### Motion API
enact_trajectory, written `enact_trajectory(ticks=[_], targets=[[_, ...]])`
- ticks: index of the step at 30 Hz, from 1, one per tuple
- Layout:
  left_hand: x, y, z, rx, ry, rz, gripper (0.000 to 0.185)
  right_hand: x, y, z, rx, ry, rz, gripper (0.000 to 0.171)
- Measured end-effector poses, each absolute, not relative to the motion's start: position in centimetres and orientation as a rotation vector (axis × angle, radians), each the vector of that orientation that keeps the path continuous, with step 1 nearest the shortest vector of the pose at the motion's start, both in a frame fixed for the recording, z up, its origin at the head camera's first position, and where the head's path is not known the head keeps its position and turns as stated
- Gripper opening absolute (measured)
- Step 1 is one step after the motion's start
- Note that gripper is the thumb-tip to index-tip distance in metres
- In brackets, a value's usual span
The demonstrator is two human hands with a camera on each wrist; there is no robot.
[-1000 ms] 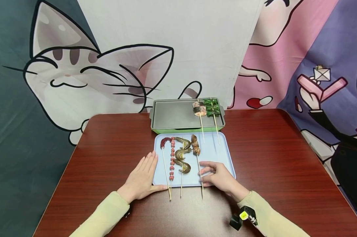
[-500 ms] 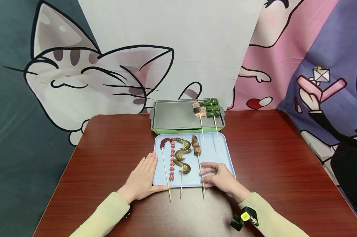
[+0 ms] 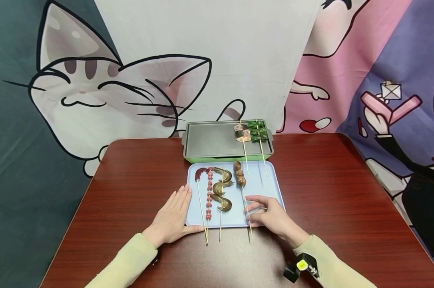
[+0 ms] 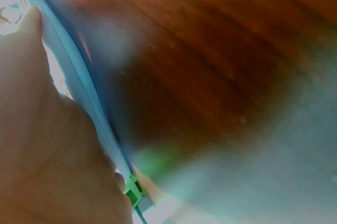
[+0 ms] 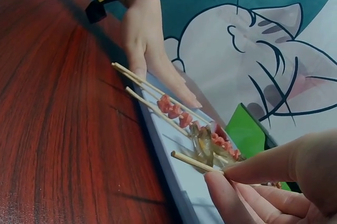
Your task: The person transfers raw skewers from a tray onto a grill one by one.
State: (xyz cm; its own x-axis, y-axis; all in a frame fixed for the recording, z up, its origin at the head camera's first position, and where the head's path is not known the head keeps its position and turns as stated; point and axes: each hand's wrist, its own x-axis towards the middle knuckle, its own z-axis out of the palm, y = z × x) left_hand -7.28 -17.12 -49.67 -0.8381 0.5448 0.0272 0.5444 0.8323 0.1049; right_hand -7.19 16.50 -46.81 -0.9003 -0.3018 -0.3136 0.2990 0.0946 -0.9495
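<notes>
My right hand (image 3: 269, 218) pinches the stick of a skewer of brown meat chunks (image 3: 239, 174) between thumb and fingers, over the right half of a light blue tray (image 3: 261, 188). The right wrist view shows the skewer's blunt stick end (image 5: 192, 162) poking out past the fingertips. My left hand (image 3: 172, 218) rests with straight fingers along the tray's left edge, its thumb beside the stick ends. On the tray lie a dark red tentacle skewer (image 3: 201, 172), a skewer of small pink pieces (image 3: 209, 194) and a shrimp skewer (image 3: 222, 188).
A grey grill pan (image 3: 213, 140) with a green base stands behind the tray. A fish skewer (image 3: 242, 133) and a green pepper skewer (image 3: 258, 131) lie at its right, their sticks reaching over the tray. Brown wooden tabletop (image 3: 328, 180) surrounds everything.
My right hand has shifted slightly to the right with the meat skewer, whose chunks have moved right and a little toward the pan. The left hand has stayed in place.
</notes>
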Motion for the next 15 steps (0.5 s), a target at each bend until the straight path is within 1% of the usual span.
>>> enact_trajectory(ticks=[8,15], targets=[[-7.1,-17.0,-49.0,0.886,2.98,0.235,0.115,-7.0,16.5,-46.0,-0.069,1.975,-1.835,0.063],[-7.0,-16.7,-48.3,0.874,2.969,0.19,0.113,-6.8,16.2,-45.3,-0.117,1.98,-1.831,0.063]])
